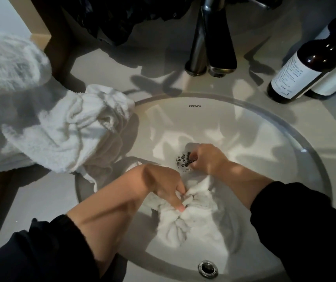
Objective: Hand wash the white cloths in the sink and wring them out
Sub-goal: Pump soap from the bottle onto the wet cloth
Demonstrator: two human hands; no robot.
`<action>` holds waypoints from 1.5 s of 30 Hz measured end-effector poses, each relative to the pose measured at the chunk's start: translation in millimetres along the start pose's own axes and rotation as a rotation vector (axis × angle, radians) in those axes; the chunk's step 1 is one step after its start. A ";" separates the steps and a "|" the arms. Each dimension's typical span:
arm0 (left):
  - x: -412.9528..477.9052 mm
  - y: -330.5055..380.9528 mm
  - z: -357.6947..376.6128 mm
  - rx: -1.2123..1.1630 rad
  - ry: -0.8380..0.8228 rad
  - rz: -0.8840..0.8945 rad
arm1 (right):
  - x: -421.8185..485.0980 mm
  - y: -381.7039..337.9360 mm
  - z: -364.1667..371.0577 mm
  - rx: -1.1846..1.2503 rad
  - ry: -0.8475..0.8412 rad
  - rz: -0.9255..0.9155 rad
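White terry towels [61, 129] lie heaped on the pale grey counter [30, 200] at the far left. Their crumpled folds spill over the left rim of the oval white ceramic sink [285, 127], and one end hangs down into the basin. Behind them, at the top of the view, we see a crumpled black glossy bag or fabric [122, 17]; we cannot tell which.

Our left hand [159, 186] reaches into the basin from a black sleeve [51, 251]. Its thumb and forefinger are closed together on the gathered folds of a wet, bunched white cloth [193, 220]. This cloth lies in the bottom of the sink toward the near side, stretching from the pinch up under our right wrist.

Just beyond the cloth is the round metal drain [184, 161], with dark bubbles clustered on it. Our right hand [207, 159] rests at the drain's right edge with its fingers curled downward. We cannot tell whether they grip the cloth's far end or anything else.

A round chrome overflow fitting [207, 268] sits in the near wall of the basin. On the counter behind the sink stands a dark metal faucet [210, 37]. At the far right, two dark brown glass bottles with white labels [297, 74] stand side by side, touching or nearly so.
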State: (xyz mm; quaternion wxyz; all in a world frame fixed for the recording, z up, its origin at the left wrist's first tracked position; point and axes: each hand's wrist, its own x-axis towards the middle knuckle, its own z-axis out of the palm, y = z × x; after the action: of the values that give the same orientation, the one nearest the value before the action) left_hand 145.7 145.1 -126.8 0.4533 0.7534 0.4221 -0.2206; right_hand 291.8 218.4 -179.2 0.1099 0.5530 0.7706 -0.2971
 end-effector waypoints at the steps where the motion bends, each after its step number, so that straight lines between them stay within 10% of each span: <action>1: -0.4 -0.6 0.4 -0.007 -0.009 0.010 | -0.4 -1.4 5.0 -0.001 0.003 -0.002; 28: -2.1 0.1 0.6 -0.139 0.058 -0.079 | 9.6 5.0 -4.0 -0.041 -0.028 -0.164; 35: -3.6 -7.0 3.8 -0.136 0.056 -0.274 | -55.6 -3.3 -30.0 0.132 -0.590 0.119; 41: 0.0 -13.6 -16.2 -0.326 0.260 -0.482 | -54.1 18.3 -26.9 1.294 -0.323 0.535; 45: -5.8 1.0 -9.6 -1.214 0.656 -0.379 | -69.8 -24.2 -31.3 1.060 0.147 0.139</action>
State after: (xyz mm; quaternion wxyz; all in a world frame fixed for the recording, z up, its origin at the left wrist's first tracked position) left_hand 142.9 150.7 -117.4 0.5963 0.3093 0.7085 0.2163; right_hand 300.0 176.5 -111.3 -0.2190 0.6018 0.4822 -0.5978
